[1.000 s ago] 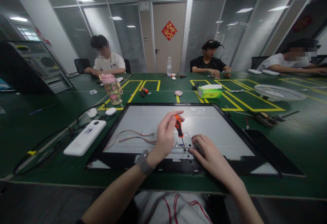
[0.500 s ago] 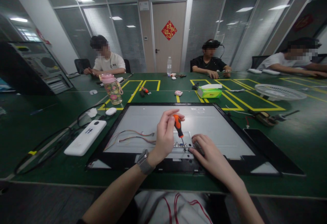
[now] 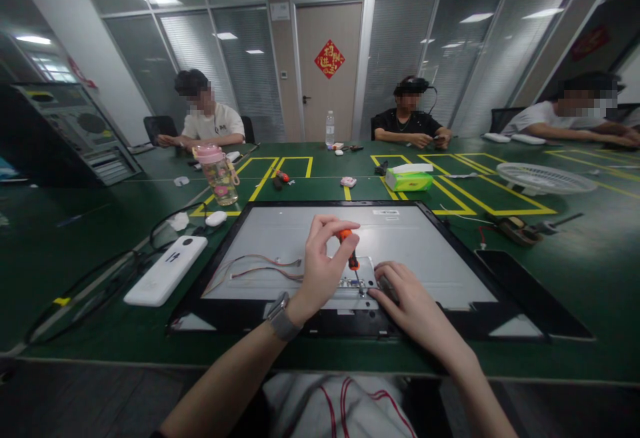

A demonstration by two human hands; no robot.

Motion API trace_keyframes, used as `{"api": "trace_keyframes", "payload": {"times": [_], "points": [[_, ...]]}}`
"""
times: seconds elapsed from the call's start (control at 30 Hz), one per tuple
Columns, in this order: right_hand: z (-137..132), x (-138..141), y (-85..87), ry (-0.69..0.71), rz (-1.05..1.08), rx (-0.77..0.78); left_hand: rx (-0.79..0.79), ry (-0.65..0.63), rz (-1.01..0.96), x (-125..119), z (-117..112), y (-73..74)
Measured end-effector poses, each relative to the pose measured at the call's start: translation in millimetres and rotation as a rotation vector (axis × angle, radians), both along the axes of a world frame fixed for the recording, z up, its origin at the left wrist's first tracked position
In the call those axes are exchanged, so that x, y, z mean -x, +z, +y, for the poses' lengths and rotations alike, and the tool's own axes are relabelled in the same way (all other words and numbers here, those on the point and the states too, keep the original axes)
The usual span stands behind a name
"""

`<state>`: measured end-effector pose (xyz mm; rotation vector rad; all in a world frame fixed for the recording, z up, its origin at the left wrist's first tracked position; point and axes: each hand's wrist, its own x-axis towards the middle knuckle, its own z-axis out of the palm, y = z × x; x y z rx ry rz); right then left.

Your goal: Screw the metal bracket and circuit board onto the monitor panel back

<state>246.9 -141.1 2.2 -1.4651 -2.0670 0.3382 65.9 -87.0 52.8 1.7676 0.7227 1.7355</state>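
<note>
My left hand (image 3: 325, 255) is closed around the orange-and-black handle of a screwdriver (image 3: 353, 261), thumb and fingers pinching its upper end. The shaft points down at a small circuit board with metal connectors (image 3: 353, 283) near the front edge of a flat display panel (image 3: 280, 231). Its exact tip contact is too small to tell. My right hand (image 3: 407, 295) lies on the panel beside the board, fingers curled, thumb tip at the board's right end; what sits under the fingers is partly hidden. Thin cables (image 3: 265, 265) lie on the panel's left half.
A white power bank (image 3: 167, 271) and black cable (image 3: 85, 311) lie left, with a pink-lidded bottle (image 3: 217, 175) behind. A black phone-like slab (image 3: 533, 291) and a tool (image 3: 520, 228) are right. A tissue pack (image 3: 410, 178) stands beyond the panel. Several people sit across the table.
My left fingers have shifted round the screwdriver handle, the thumb now lying across it to the right. My right hand has stayed in place.
</note>
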Motion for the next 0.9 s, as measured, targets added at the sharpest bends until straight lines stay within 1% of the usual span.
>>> {"api": "trace_keyframes", "payload": {"times": [0.1, 0.23, 0.3, 0.43, 0.5, 0.63, 0.7, 0.77, 0.87, 0.9], "points": [[-0.3, 0.0, -0.1, -0.001, 0.0, -0.009, 0.021, 0.01, 0.007, 0.5, -0.8, -0.1], [-0.5, 0.3, 0.5, -0.005, -0.002, -0.01, 0.107, -0.069, -0.027, 1.9, -2.4, 0.4], [-0.7, 0.7, 1.3, -0.002, 0.003, -0.003, 0.094, -0.061, -0.03, 2.1, -2.0, 0.3], [-1.2, 1.2, 2.8, 0.004, 0.015, -0.01, 0.015, 0.002, -0.003, 0.7, 0.3, -1.6], [-1.3, 1.2, 3.1, 0.005, 0.018, -0.017, 0.038, -0.035, -0.029, -0.9, 0.6, -2.8], [-1.2, 1.0, 2.7, 0.004, 0.015, -0.021, 0.157, -0.173, -0.163, -3.5, -1.8, -2.4], [-1.0, 0.8, 1.9, -0.002, 0.01, -0.021, 0.178, -0.21, -0.161, -3.5, -3.1, -1.1], [-0.8, 0.6, 1.0, -0.004, 0.004, -0.026, 0.14, -0.167, -0.11, -2.7, -3.2, -0.2], [-0.8, 0.2, -0.2, -0.002, -0.003, -0.025, 0.029, -0.03, -0.055, -1.8, -1.3, -1.4], [-0.9, 0.1, -0.4, -0.003, -0.003, -0.025, 0.015, -0.005, -0.054, -1.9, -0.6, -2.2]]}}
